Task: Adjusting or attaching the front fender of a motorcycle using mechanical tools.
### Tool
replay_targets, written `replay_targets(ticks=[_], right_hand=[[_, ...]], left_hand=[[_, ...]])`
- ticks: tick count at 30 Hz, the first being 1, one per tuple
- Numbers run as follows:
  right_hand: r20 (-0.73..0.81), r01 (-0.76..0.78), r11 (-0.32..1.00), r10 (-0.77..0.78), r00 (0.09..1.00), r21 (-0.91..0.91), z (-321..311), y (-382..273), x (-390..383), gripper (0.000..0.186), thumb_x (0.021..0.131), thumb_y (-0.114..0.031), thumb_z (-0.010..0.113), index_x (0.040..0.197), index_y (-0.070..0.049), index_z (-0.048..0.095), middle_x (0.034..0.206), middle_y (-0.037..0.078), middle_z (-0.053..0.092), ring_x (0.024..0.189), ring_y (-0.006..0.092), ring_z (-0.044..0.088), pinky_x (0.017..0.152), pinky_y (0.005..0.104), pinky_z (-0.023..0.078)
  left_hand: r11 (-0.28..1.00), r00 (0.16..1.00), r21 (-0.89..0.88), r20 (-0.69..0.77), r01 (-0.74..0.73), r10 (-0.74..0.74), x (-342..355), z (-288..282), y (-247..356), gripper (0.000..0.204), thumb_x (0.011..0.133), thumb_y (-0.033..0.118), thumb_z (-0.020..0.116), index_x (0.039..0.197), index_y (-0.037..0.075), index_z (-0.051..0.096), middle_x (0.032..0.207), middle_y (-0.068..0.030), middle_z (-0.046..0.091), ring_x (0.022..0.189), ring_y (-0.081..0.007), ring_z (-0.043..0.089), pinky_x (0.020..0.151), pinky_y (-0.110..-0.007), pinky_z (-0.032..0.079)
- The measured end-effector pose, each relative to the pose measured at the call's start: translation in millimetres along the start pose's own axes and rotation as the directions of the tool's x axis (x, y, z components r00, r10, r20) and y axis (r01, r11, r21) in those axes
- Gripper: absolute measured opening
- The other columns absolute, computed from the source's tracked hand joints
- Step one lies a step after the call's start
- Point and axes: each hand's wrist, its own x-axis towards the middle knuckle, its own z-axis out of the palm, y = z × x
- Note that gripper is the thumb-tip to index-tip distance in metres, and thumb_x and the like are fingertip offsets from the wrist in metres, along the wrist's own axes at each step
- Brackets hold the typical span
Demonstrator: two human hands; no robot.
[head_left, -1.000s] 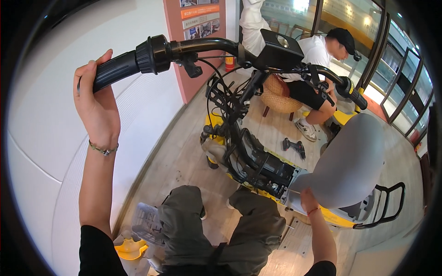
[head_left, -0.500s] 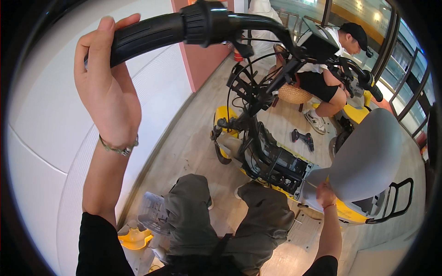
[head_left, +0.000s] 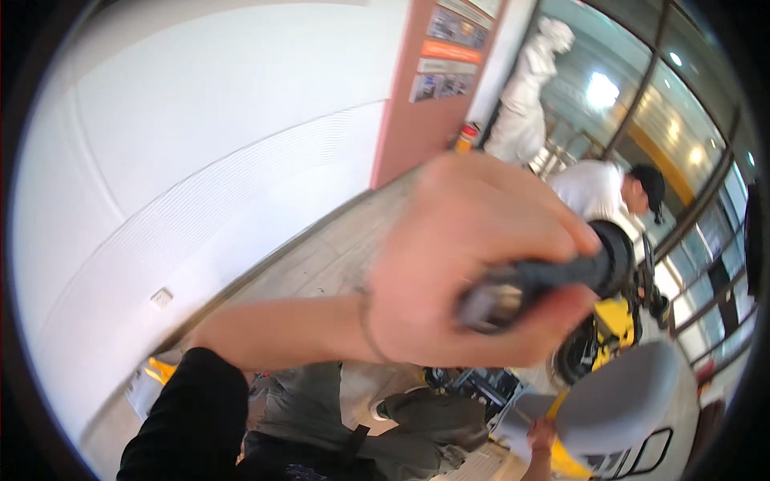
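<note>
My left hand point(head_left: 457, 264) is wrapped around a black handlebar grip point(head_left: 537, 276), close up and smeared by motion. The grip's round end points toward me, and my hand hides most of the handlebar and frame behind it. Lower right, my right hand point(head_left: 542, 437) is closed at the yellow-trimmed front edge of a grey scooter seat point(head_left: 622, 401); its fingertips are small and partly hidden. The seat is tilted above the yellow and grey scooter body point(head_left: 565, 463). Part of the opened black footwell point(head_left: 481, 389) shows below my left hand.
A person point(head_left: 593, 188) in a white top and black cap bends forward beyond the handlebar, near another yellow vehicle point(head_left: 613, 325). A white wall point(head_left: 224, 160) runs along the left. A white statue point(head_left: 525, 96) and a fire extinguisher point(head_left: 467, 138) stand at the back.
My left hand, still on the grip, has swung from the upper left to the middle and nearer the camera as the handlebar turned. The view has shifted too. My right hand stays by the seat.
</note>
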Motion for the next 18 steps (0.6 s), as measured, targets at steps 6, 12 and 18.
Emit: replay_targets(ticks=[6,12,18], right_hand=[[0.193,0.022,0.98,0.017,0.981,-0.2,-46,64,31,0.026,0.086,-0.027,0.054,0.093,-0.002,0.057,0.089,0.017,0.057,0.088,0.0317,0.057,0.075,0.044,0.047],[0.155,0.072,0.981,-0.1,0.983,0.179,-153,-19,91,0.032,0.086,-0.027,0.057,0.104,0.0,0.051,0.106,0.017,0.045,0.098,0.0321,0.052,0.082,0.0448,0.045],[0.255,-0.098,0.852,-0.043,0.966,0.515,-178,-60,6,0.042,0.086,-0.027,0.059,0.115,0.001,0.046,0.122,0.017,0.033,0.108,0.0325,0.048,0.088,0.0456,0.043]], left_hand=[[0.95,0.943,0.25,-0.225,-0.186,0.244,8,5,19,0.023,0.066,0.023,0.068,0.071,0.009,0.05,0.075,-0.004,0.052,0.069,-0.0223,0.053,0.075,-0.041,0.042],[0.964,0.974,0.265,-0.211,-0.026,0.084,17,-14,70,0.026,0.083,0.04,0.062,0.08,0.015,0.055,0.078,0.003,0.059,0.078,-0.0179,0.057,0.077,-0.038,0.04],[0.979,0.942,0.137,-0.319,0.151,-0.101,11,-13,70,0.017,0.084,0.032,0.059,0.084,0.016,0.055,0.08,0.0021,0.059,0.079,-0.0183,0.056,0.075,-0.038,0.042]])
